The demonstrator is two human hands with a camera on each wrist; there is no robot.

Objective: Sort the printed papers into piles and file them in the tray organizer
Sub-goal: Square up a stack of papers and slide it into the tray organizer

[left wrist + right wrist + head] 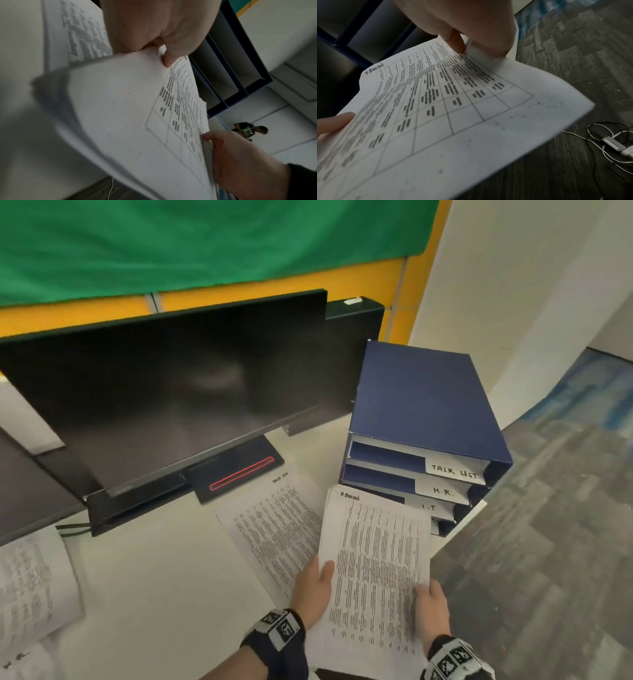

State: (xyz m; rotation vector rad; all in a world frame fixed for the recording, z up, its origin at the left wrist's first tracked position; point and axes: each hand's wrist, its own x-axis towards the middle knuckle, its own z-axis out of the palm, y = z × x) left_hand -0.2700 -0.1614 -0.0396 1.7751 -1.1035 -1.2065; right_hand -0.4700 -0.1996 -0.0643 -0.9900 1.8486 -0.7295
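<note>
I hold a stack of printed papers [375, 570] headed "ADMIN" in both hands, lifted in front of the blue tray organizer [424, 419]. My left hand [313, 589] pinches its left edge, thumb on top. My right hand [432, 607] pinches the right edge. The wrist views show the same stack [130, 121] [453, 115] with its printed table, the left hand [159, 33] and the right hand [471, 27] gripping it. The organizer's slots carry labels "TASK LIST" [454, 470], "H.R." [442, 492] and "I.T" [429, 507]; the stack's top edge covers the lowest slot.
A "TASK LIST" pile [274, 529] lies on the white desk [164, 577] left of the held stack. More printed sheets [30, 587] lie at the desk's left edge. A dark monitor [164, 392] stands behind. Carpet [548, 542] lies to the right, with cables [611, 140] on it.
</note>
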